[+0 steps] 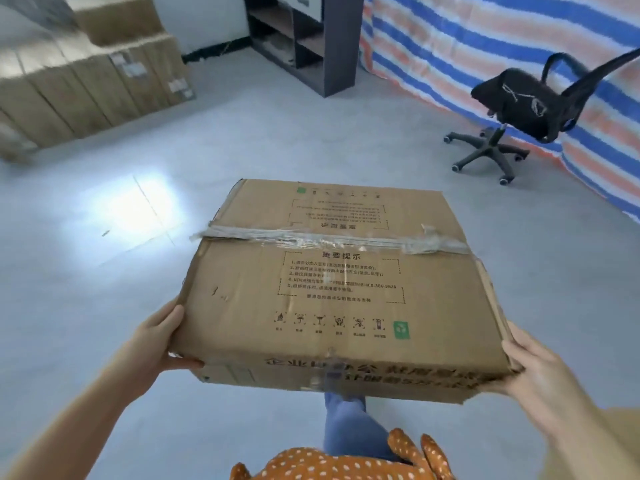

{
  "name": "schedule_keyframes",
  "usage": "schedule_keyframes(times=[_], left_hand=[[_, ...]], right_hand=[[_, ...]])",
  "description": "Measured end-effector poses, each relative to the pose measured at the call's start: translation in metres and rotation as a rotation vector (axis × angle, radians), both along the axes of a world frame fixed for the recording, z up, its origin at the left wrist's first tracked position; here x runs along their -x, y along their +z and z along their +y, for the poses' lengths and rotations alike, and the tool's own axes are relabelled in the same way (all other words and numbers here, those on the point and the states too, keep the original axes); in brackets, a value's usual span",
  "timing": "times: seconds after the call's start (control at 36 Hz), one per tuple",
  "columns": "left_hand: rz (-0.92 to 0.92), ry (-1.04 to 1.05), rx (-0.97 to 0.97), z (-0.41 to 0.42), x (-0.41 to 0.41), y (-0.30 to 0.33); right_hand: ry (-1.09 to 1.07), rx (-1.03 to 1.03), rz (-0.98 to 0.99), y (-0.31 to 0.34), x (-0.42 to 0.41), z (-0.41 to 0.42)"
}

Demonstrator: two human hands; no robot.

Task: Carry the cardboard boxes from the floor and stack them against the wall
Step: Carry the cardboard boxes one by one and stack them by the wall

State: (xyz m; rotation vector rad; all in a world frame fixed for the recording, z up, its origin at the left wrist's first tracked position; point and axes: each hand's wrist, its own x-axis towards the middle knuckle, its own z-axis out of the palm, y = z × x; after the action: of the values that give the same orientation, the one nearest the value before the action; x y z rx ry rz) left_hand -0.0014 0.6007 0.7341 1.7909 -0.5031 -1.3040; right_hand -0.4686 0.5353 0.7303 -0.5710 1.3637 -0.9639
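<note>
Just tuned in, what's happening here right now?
A person is carrying a flat, taped cardboard box off the floor, the left hand gripping its left edge and the right hand its right edge. Ahead to the left, a stack of cardboard boxes already stands by the wall, so this one is likely headed there. A black office chair stands to the right, in front of a striped tarp, and a dark shelf unit stands straight ahead.
</note>
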Motion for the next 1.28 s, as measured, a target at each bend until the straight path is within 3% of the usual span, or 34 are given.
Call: schedule_keyframes(times=[0.56,0.72,1.28], left_hand=[[0.038,0.545,0.034,-0.188,-0.062,-0.005],[0.085,0.606,0.052,-0.243,-0.115,-0.013],[0.107,0.549,0.123,-0.454,-0.403,0.009]], right_hand=[[0.477,-0.059,0.053,0.016,-0.147,-0.387],[0.556,-0.058,0.046,0.014,-0.216,-0.458],[0.582,0.031,0.017,0.027,-0.494,-0.659]])
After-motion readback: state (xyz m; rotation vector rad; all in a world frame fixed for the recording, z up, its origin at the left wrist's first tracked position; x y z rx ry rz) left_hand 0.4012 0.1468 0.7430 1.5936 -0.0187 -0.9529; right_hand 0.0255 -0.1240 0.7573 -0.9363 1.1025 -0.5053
